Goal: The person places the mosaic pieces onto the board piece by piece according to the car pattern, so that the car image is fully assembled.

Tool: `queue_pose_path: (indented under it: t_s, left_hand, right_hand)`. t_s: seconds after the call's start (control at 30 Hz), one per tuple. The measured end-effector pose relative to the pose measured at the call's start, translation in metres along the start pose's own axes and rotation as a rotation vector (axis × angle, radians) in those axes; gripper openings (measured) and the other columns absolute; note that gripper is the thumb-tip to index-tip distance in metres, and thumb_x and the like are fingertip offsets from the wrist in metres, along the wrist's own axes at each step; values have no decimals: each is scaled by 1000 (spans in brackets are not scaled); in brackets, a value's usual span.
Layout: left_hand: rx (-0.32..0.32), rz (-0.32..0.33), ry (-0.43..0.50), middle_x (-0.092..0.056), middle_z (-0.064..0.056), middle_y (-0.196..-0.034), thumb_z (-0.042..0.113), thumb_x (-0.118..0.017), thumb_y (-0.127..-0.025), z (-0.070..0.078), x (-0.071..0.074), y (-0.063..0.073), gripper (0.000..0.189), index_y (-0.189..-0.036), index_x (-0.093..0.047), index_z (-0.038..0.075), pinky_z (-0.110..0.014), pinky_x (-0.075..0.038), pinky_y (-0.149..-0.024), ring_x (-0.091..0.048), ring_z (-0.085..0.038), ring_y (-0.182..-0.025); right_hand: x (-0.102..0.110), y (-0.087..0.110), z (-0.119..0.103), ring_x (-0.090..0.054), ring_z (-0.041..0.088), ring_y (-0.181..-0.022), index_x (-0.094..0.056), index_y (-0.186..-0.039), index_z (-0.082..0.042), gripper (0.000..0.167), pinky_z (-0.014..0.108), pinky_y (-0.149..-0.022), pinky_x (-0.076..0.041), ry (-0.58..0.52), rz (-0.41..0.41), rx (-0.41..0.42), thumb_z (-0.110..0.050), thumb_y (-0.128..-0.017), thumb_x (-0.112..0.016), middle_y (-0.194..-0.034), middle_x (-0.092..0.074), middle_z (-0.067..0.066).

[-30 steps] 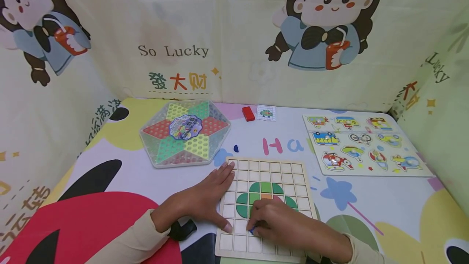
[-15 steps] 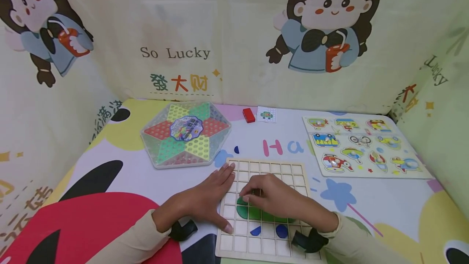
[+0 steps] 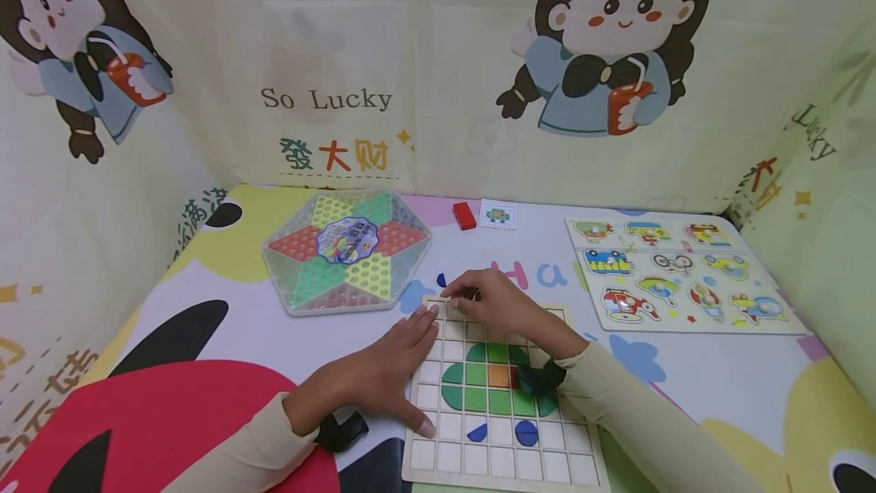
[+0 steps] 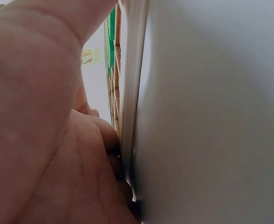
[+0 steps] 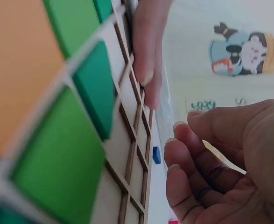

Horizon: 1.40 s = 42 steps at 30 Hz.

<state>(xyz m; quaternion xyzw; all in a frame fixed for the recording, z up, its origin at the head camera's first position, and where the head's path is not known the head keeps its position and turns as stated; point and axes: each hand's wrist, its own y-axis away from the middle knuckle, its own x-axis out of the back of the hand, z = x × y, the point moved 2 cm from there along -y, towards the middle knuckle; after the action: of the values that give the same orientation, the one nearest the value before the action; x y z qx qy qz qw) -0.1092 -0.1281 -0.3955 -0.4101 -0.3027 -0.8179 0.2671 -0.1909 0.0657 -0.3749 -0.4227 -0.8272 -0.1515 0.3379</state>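
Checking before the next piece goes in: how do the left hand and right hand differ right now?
The left hand lies flat, fingers straight, pressing the left edge of the grid board; the right hand is raised over the board's far edge, fingers loosely curled, holding nothing visible. The left is nearer the person, the right farther. Both wear beige sleeves.

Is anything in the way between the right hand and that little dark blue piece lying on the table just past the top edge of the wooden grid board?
Nothing visible stands between them. The right hand hovers over the far edge of the grid board, fingers loosely curled and holding nothing, and the blue piece lies on bare tablecloth just beyond its fingertips. The left hand rests flat on the board's left edge.
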Motion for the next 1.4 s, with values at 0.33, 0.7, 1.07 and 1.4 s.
queue_pose_path:
  t_s: [0.33,0.7,1.07,1.4]
  left_hand:
    - [-13,0,15,8,-5,-163,69,-74,-69,-1,0,0,125,-156,-11,5,-46,-2,-116,13,-21,-146]
    - [-12,4,6,9,-5,-163,69,-73,-69,-1,1,2,125,-156,-11,6,-47,-1,-116,13,-22,-146]
    - [-17,-1,7,9,-5,-163,68,-74,-69,-1,1,1,125,-156,-10,5,-47,-1,-116,13,-22,-146]
    - [-21,-4,14,9,-5,-163,69,-73,-70,-2,1,0,124,-156,-10,5,-47,-1,-116,14,-22,-146]
  right_hand:
    - [0,-34,18,-58,18,-86,-75,-107,-7,17,27,-81,-51,-41,46,-100,-5,-92,-67,-101,-70,1]
    - [-5,-53,10,-59,18,-88,-71,-113,-4,23,28,-81,-52,-68,20,-105,-3,-90,-67,-103,-68,4]
    - [-6,-62,12,-61,19,-93,-71,-114,-5,24,29,-87,-51,-105,-7,-190,-3,-91,-66,-106,-69,4]
    - [-4,-62,19,-56,18,-90,-72,-114,-9,25,29,-82,-50,-4,-70,-217,-6,-90,-68,-105,-66,0]
